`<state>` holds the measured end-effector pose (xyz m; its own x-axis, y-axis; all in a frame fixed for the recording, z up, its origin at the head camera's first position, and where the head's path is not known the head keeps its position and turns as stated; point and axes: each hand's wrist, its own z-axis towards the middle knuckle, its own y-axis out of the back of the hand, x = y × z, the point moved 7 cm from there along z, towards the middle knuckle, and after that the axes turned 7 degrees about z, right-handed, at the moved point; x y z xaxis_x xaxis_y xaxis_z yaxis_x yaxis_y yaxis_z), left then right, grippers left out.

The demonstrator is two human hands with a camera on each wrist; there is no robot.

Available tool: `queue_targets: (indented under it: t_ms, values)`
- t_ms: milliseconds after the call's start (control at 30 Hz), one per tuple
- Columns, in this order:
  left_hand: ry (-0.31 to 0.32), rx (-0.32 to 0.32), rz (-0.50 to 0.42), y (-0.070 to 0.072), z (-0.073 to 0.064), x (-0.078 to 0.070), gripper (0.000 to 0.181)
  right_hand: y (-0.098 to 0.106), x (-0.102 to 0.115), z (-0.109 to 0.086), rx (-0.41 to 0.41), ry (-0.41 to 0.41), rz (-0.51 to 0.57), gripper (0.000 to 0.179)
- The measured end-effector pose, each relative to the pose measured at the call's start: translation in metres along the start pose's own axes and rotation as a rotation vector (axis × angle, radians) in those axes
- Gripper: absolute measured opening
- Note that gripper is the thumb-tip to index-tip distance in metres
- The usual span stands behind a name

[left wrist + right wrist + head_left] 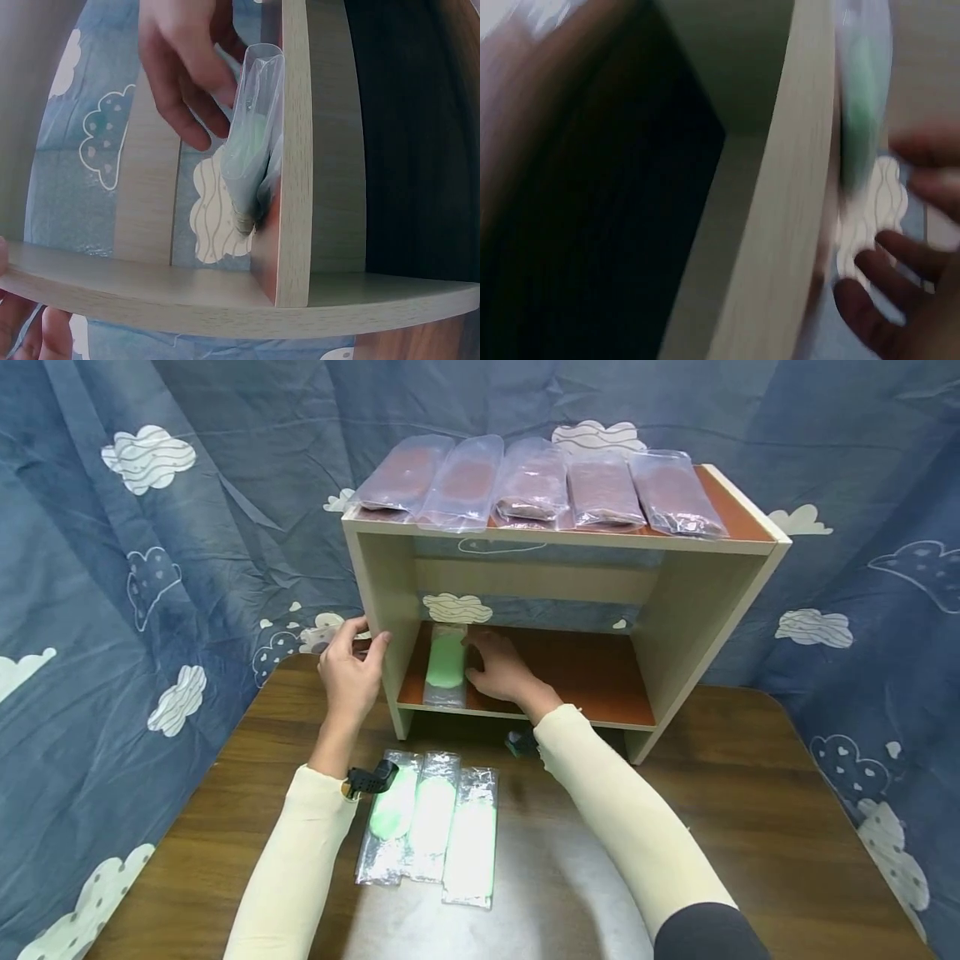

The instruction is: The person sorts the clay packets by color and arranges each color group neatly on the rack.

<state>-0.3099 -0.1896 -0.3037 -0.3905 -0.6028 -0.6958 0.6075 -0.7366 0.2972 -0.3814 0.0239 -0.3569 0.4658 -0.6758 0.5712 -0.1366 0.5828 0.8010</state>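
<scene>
One hand, the left hand (351, 664), is narrowed on the front edge of the left side panel (377, 585), thumb to the inside and fingers round the outside. The right hand (504, 668) is wide and loose, its fingers bent and spread, holding nothing. It is just beside the green packet (446, 662), and I cannot tell whether a fingertip brushes the film. The packet lies flat on the lower shelf (570, 672), near its left end, with its long side running front to back.

It should handle as something light and fairly soft: a green filling in clear, glossy film, with limp, unfilled film at both ends. The film will probably be slippery and may crinkle or slide on the smooth board; what the filling is made of cannot be told. The best hold is likely across the filled middle, thumb on one long side and fingers on the other, since the loose ends would fold and let the weight droop. A hard pinch could tear or crease the film.

Farther out, three green packets (432, 814) lie side by side on the bench (750, 777), in front of the shelf. Above, five brownish packets (603, 493) lie in a row on the top board (738, 506).
</scene>
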Motion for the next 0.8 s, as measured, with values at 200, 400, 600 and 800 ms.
queue_targets:
  t_ms: [200, 400, 600, 800]
  values:
    - [-0.007, -0.015, 0.005, 0.001, 0.000, 0.001, 0.025, -0.004, 0.002, -0.011, 0.156, 0.115, -0.118, 0.060]
    - [-0.003, -0.004, -0.003, -0.001, 0.000, 0.003, 0.026, -0.015, -0.003, -0.008, 0.220, 0.041, -0.168, 0.062]
    - [-0.001, 0.000, -0.003, 0.000, 0.000, 0.003, 0.026, -0.019, -0.002, -0.003, 0.230, -0.010, -0.158, 0.062]
    - [-0.010, 0.008, 0.007, 0.000, -0.001, 0.001, 0.026, -0.023, 0.002, 0.002, 0.239, -0.021, -0.161, 0.062]
